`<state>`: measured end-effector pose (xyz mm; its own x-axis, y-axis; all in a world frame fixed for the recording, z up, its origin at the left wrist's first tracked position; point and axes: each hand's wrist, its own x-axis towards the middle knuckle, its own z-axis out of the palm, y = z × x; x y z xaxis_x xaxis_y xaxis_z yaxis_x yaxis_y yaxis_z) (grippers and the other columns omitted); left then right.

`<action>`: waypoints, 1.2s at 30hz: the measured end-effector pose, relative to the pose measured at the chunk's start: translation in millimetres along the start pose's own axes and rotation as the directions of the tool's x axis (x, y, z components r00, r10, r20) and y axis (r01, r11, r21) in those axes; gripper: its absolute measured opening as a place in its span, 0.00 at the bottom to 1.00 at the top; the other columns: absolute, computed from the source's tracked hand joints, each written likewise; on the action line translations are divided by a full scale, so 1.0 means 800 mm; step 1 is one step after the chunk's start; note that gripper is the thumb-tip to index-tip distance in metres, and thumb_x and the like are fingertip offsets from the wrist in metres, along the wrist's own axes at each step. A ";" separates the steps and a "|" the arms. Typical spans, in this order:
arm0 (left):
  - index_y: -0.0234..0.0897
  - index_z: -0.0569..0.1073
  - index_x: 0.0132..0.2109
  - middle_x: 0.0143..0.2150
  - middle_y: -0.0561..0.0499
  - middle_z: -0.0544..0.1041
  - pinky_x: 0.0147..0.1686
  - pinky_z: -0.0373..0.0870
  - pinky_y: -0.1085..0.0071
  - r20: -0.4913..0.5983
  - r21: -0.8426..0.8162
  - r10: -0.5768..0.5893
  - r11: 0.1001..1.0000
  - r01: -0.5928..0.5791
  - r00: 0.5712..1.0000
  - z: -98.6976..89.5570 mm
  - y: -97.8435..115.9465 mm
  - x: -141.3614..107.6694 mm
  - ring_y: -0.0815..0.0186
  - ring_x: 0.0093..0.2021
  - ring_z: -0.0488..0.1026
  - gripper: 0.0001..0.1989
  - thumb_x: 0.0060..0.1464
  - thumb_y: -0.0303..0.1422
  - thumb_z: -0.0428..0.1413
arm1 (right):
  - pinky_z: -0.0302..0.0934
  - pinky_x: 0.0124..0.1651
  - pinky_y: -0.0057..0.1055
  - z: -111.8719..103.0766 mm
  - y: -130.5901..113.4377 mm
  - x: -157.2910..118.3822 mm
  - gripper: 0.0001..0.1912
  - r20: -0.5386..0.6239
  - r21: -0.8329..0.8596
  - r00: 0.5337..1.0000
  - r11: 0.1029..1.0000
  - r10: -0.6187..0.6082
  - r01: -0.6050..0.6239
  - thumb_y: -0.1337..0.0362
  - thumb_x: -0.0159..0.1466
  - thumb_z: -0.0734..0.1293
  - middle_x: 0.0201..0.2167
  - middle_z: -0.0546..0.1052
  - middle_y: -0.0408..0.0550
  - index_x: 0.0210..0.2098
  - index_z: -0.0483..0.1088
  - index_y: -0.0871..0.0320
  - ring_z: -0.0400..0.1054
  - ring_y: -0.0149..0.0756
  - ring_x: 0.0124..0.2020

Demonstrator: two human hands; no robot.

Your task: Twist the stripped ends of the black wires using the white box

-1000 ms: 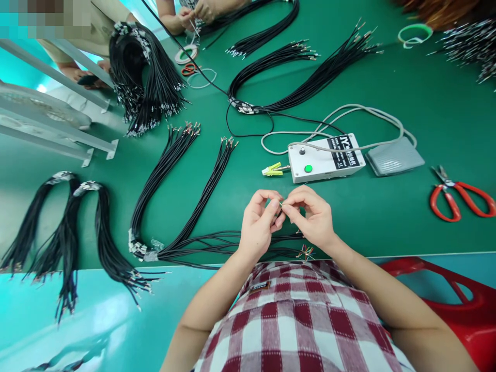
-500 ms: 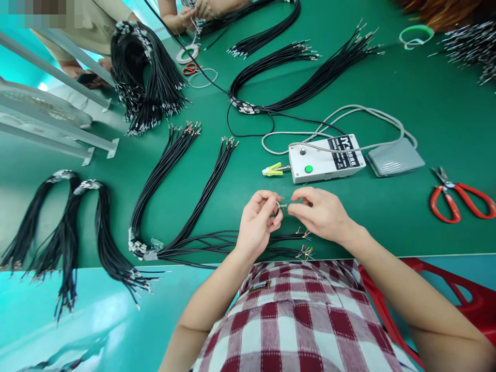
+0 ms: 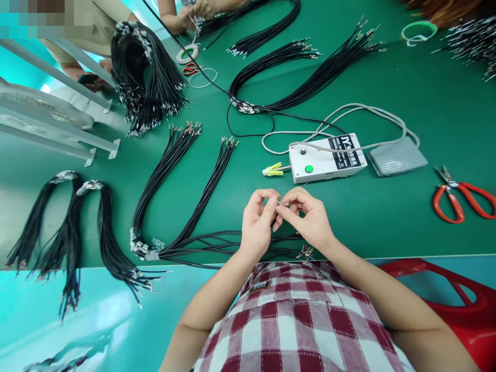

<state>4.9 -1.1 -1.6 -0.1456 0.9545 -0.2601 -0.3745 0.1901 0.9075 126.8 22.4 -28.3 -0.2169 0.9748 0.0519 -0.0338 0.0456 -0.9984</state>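
Nine o'clock from the hands, I log black cable bundles [image 3: 103, 222] drooping over the near edge of the green worktop [image 3: 403, 217]. At centre, left hand [image 3: 258, 219] and right hand [image 3: 308, 217] nearly meet, fingers of both pinched narrow on a thin wire end [image 3: 284, 204] between them. White box [image 3: 323, 160] sits at two o'clock, red-handled pliers [image 3: 452, 184] at three.

Both hands [image 3: 257, 221] on thin wires [image 3: 283, 204], near a white box [image 3: 320, 161] on a green table [image 3: 387, 217]
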 end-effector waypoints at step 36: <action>0.37 0.70 0.38 0.41 0.52 0.70 0.22 0.65 0.77 0.073 -0.004 0.102 0.995 -0.102 0.992 -0.007 -0.020 0.003 0.77 0.25 0.67 0.13 0.57 0.41 0.62 | 0.58 0.25 0.28 -0.012 0.004 -0.005 0.07 0.026 -0.028 0.999 0.999 0.031 -0.030 0.60 0.63 0.70 0.31 0.72 0.43 0.31 0.74 0.58 0.65 0.26 0.23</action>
<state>5.4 -3.3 -18.5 -0.1159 0.9832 -0.1410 -0.3612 0.0905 0.9281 137.2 20.8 -32.2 -0.2433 0.9697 0.0218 -0.0004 0.0224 -0.9997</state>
